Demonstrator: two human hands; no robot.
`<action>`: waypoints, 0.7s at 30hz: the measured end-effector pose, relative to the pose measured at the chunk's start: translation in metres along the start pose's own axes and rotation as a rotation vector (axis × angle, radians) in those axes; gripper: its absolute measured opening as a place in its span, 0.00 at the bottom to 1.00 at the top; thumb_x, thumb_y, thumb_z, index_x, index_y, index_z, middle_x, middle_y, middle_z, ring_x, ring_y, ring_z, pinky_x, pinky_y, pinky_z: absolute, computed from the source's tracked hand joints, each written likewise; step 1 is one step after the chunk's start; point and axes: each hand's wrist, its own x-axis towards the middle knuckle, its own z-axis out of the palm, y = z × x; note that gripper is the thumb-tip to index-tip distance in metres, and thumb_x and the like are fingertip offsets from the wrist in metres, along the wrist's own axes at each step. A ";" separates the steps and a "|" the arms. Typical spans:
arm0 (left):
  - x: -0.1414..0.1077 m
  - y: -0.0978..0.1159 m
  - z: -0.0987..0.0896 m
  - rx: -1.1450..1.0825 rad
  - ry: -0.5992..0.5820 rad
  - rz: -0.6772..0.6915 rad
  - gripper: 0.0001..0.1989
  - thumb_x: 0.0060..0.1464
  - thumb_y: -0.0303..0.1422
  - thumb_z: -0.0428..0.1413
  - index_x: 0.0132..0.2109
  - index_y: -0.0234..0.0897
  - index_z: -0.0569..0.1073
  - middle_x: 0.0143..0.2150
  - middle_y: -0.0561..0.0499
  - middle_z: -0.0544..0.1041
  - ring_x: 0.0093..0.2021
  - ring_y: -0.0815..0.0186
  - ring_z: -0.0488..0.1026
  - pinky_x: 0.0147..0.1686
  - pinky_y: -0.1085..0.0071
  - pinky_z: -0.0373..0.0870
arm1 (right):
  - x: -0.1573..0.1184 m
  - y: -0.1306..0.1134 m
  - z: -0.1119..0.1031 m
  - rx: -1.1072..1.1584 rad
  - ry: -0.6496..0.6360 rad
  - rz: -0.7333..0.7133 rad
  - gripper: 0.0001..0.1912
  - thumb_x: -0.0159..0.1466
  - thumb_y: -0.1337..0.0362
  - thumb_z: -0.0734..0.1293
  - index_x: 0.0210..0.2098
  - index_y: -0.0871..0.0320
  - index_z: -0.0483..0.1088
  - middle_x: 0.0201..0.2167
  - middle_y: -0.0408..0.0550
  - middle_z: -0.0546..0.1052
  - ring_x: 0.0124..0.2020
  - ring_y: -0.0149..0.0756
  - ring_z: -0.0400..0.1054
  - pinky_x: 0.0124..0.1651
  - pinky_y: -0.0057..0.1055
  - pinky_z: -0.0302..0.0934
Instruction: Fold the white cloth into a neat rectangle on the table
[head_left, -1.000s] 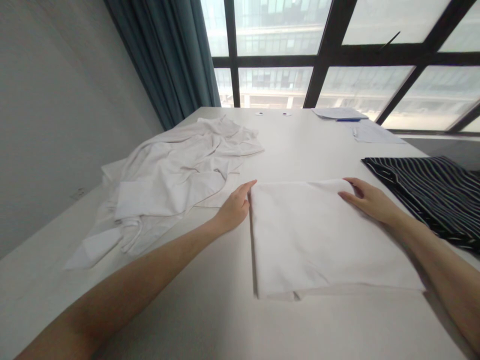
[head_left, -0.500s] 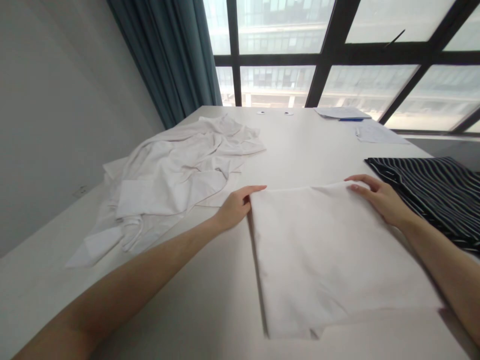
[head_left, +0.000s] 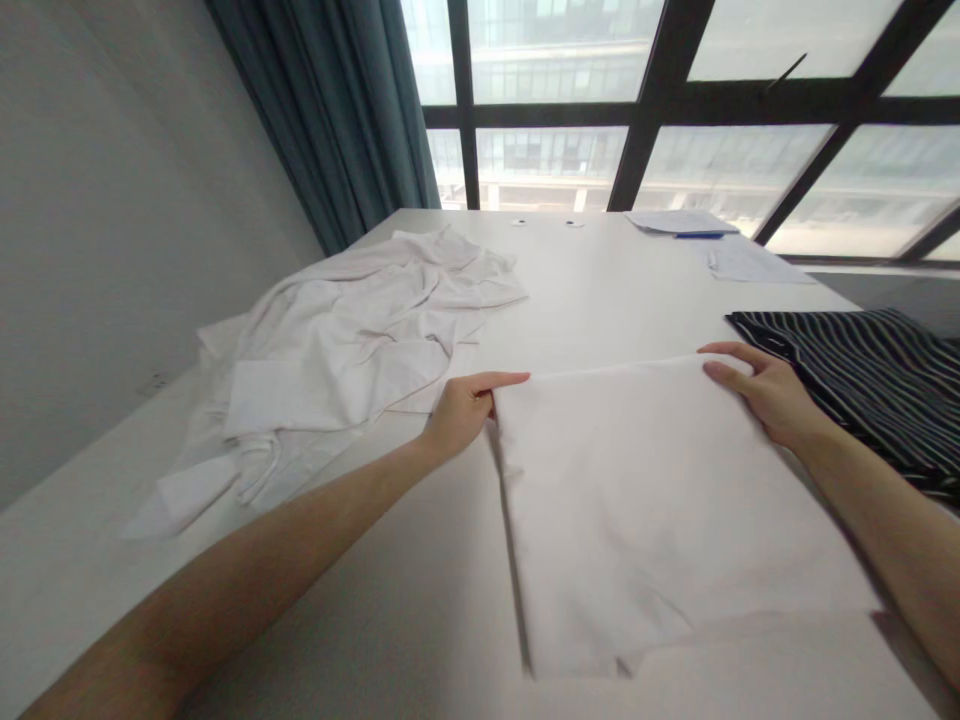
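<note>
the left hand is pinching the far left corner of the folded cloth, thumb under and fingers over the edge, so that grip is closing on the cloth. the right hand is gripping the far right corner the same way, thumb on top, with the far edge lifting slightly off the bench. the cloth is lying in front of the person, in the middle of the bench, its near edge hanging loose and wavy.

compared with a second ago, both hands are now clasping the corners rather than lying flat against the edges, and the cloth is sitting closer to the person, its near edge no longer straight.

a crumpled white pile is lying to the left, just beside the left hand and seemingly not touching the cloth, though white on white is hard to read. a striped garment is lying on the right, close behind the right hand. papers with a blue pen are resting at the far side by the window, and a curtain is hanging at the left.
</note>
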 end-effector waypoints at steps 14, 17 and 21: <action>0.010 -0.001 -0.011 -0.495 -0.254 -0.220 0.30 0.54 0.48 0.54 0.56 0.30 0.75 0.35 0.46 0.76 0.31 0.65 0.72 0.26 0.72 0.73 | 0.001 0.001 0.000 0.162 0.036 -0.006 0.29 0.37 0.51 0.81 0.37 0.54 0.77 0.22 0.39 0.75 0.20 0.28 0.65 0.19 0.22 0.60; 0.009 0.002 -0.010 -0.373 -0.249 -0.228 0.33 0.55 0.52 0.56 0.57 0.31 0.74 0.30 0.50 0.72 0.28 0.68 0.69 0.24 0.76 0.70 | 0.000 0.001 0.001 0.176 0.030 0.000 0.29 0.37 0.51 0.81 0.36 0.54 0.77 0.21 0.39 0.75 0.19 0.28 0.64 0.19 0.22 0.60; 0.008 0.005 -0.010 -0.342 -0.236 -0.194 0.31 0.54 0.50 0.59 0.57 0.33 0.73 0.27 0.55 0.67 0.24 0.72 0.66 0.21 0.78 0.68 | 0.000 0.001 0.003 0.182 0.021 0.013 0.29 0.36 0.51 0.81 0.37 0.53 0.77 0.21 0.39 0.75 0.19 0.28 0.64 0.19 0.22 0.60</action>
